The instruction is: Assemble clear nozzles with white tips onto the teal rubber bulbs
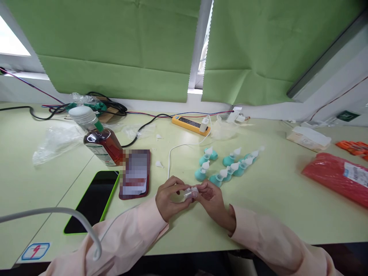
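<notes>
Both hands meet over the table near its front edge, around a small clear plastic piece (pixel 189 192) whose exact kind I cannot make out. My left hand (pixel 171 196) pinches it from the left between thumb and fingers. From the right, my right hand (pixel 211 199) grips its other end with the fingertips. Just beyond the hands stand several small teal bulbs with white pointed nozzles, the nearest a teal bulb (pixel 200 174). They form a loose group reaching to the right and back.
Left lie a phone with a green edge (pixel 96 199) and a red-cased phone (pixel 135 172), beside a brown drink bottle (pixel 103 145). A yellow power strip (pixel 189 124) with a white cable lies behind. Right are a red plastic package (pixel 333 176) and a small box (pixel 309 138). A grey tube (pixel 63 210) crosses lower left.
</notes>
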`<state>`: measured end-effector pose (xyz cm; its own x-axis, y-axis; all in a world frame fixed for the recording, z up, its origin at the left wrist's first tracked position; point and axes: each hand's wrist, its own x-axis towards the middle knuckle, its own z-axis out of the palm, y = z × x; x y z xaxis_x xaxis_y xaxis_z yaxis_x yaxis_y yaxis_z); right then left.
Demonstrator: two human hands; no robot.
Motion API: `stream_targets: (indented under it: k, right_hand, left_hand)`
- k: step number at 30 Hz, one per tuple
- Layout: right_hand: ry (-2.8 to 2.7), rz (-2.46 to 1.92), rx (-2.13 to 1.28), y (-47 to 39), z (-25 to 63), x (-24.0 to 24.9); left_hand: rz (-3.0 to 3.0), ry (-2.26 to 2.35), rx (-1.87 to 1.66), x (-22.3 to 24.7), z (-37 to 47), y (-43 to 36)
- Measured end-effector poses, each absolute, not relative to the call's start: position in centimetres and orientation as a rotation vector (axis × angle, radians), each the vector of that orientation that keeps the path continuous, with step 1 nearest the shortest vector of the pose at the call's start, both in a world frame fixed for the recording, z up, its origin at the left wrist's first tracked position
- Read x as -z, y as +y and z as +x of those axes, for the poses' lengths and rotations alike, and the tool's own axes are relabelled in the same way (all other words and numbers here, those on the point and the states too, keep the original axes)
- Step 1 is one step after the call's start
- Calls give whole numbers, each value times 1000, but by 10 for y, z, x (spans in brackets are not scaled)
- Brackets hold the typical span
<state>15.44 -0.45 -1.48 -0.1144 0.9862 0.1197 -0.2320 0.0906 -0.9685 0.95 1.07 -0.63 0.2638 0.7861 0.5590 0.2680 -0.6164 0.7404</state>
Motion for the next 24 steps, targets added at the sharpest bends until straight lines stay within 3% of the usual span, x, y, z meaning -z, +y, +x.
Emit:
stream_targets:
  k: [13, 24]
  right_hand:
    - [-1236, -946, -1303, -8, 155, 13]
    - [-1207, -921, -1311, -7, 156, 16]
  left_hand:
    - [2169, 759, -1520, 7, 9, 15]
    - [2138, 807, -1462, -3, 8, 12]
